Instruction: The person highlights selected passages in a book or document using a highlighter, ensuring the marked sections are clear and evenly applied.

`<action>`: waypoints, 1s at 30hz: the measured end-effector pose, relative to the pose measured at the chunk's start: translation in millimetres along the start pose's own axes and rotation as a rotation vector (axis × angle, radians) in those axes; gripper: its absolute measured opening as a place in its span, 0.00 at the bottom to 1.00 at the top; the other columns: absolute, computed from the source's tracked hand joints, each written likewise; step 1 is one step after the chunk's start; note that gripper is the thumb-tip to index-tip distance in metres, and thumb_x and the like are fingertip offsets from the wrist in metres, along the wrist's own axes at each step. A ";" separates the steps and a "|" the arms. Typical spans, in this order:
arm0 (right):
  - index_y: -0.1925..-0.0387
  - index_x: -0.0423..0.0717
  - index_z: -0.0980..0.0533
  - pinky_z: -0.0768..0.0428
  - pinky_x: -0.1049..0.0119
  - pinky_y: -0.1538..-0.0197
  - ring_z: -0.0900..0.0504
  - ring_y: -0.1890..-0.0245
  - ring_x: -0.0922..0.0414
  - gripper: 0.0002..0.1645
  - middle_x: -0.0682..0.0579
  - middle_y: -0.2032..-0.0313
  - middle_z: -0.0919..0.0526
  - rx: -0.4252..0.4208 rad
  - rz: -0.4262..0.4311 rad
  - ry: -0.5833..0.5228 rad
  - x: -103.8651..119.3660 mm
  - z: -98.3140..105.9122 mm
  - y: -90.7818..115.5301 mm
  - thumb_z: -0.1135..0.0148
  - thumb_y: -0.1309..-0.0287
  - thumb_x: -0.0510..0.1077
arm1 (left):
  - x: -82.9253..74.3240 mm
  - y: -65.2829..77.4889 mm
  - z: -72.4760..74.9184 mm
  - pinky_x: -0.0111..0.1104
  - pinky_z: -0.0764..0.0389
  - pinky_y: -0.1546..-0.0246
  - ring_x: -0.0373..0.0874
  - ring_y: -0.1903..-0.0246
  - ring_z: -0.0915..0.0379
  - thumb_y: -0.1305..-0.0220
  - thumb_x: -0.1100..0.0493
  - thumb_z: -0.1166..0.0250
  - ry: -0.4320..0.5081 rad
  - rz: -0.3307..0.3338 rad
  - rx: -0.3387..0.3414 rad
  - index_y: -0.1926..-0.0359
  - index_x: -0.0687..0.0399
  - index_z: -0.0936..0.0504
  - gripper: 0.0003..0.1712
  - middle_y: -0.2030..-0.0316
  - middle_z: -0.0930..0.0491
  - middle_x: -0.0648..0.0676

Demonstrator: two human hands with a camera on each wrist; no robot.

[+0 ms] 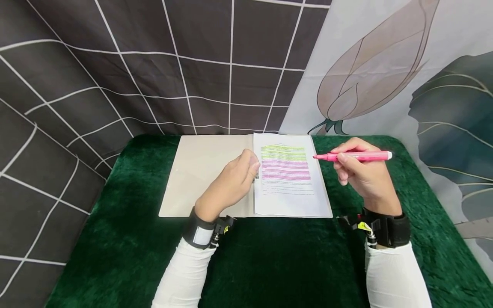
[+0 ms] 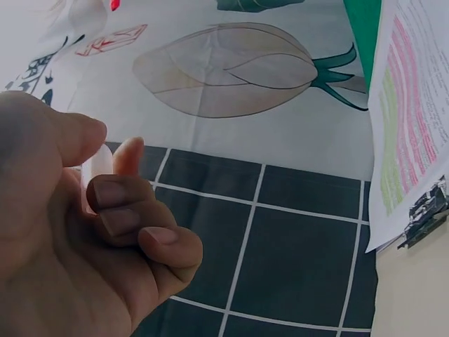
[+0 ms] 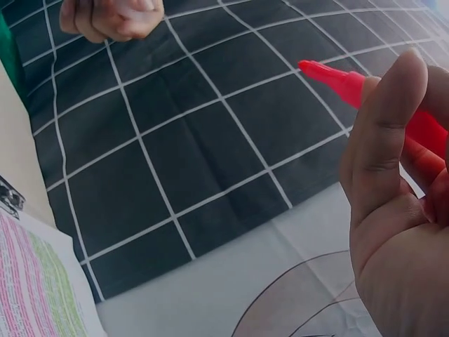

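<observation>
My right hand (image 1: 360, 171) grips a pink highlighter (image 1: 363, 156) just right of the printed sheet (image 1: 283, 203). Its uncapped tip points left, above the page's right edge; the right wrist view also shows the highlighter (image 3: 333, 78) in the fingers. Over the middle of an open cream folder (image 1: 206, 158) is my left hand (image 1: 231, 179), its fingers curled. Between thumb and index finger it holds a small pale, cap-like piece (image 2: 97, 168), mostly hidden. Yellow-green marking covers the upper lines of the sheet, pink the middle ones; the lowest lines are unmarked.
A metal clip (image 2: 426, 213) sits at the folder's spine beside the sheet. Beneath lies a dark green plush cloth (image 1: 285, 261). Behind rises a grid-patterned dark curtain (image 1: 204, 81), with a pale floral part (image 1: 369, 81) on the right.
</observation>
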State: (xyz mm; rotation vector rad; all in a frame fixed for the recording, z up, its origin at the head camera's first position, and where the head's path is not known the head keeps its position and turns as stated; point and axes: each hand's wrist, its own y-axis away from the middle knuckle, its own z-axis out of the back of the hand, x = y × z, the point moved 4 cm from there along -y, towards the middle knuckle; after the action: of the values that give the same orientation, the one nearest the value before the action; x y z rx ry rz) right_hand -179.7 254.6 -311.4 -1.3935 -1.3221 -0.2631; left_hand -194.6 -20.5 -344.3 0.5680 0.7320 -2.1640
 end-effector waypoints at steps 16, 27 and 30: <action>0.62 0.22 0.25 0.20 0.73 0.81 0.27 0.86 0.56 0.13 0.43 0.77 0.17 -0.080 -0.063 0.057 -10.9 2.7 -1.1 0.58 0.36 0.20 | 25.1 -2.1 8.2 0.39 0.23 0.52 0.46 0.56 0.30 0.23 0.55 0.56 -0.126 0.065 -0.123 0.48 0.61 0.26 0.16 0.55 0.24 0.56; 0.62 0.23 0.24 0.20 0.73 0.81 0.26 0.86 0.56 0.15 0.43 0.77 0.17 -0.118 -0.071 0.045 -10.5 7.3 -0.6 0.60 0.34 0.21 | 47.1 3.6 33.3 0.40 0.27 0.61 0.48 0.60 0.37 0.29 0.58 0.43 -0.212 0.065 -0.213 0.48 0.60 0.18 0.15 0.64 0.32 0.55; 0.61 0.26 0.24 0.22 0.74 0.82 0.29 0.86 0.56 0.14 0.44 0.77 0.18 -0.142 -0.101 0.071 -10.8 8.5 -0.3 0.58 0.33 0.22 | 56.5 7.0 41.7 0.40 0.27 0.60 0.49 0.61 0.36 0.31 0.60 0.40 -0.250 0.069 -0.230 0.47 0.62 0.18 0.16 0.64 0.31 0.56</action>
State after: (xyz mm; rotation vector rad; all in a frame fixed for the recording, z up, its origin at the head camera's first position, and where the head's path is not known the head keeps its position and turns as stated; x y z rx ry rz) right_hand -187.9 255.5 -322.4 -1.4239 -1.3376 -0.4776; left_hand -229.9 -81.3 -349.7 0.1959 0.7957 -2.0056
